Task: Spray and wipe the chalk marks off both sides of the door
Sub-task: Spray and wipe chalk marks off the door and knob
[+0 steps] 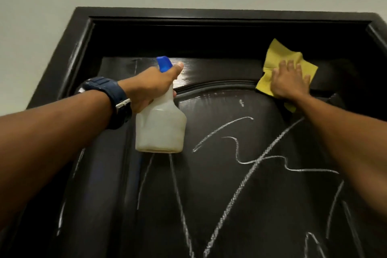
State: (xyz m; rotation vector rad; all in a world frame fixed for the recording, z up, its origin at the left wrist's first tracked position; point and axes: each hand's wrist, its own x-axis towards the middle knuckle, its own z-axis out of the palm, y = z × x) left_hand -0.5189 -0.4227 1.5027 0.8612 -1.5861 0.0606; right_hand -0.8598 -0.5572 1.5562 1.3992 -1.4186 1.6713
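Left hand (155, 84) wrapped round the neck of the spray bottle (160, 125), nozzle aimed at the upper door (209, 184) for wetting. Right hand (290, 82), fingers flat, pressing yellow cloth (278, 56) high right, probably for wiping downward. Chalk marks (240, 153) below, unwiped.

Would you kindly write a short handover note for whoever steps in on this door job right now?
Left hand: grips the spray bottle by its neck, raised in front of the door, nozzle toward the top.
Right hand: fingers spread flat, pressing the yellow cloth on the door's upper right, by the arched moulding.
Done: the strip above the arch looks wet and mostly clean.
Left: chalk marks cover the panel below, with faint ones along the left edge. The other side is not in view.
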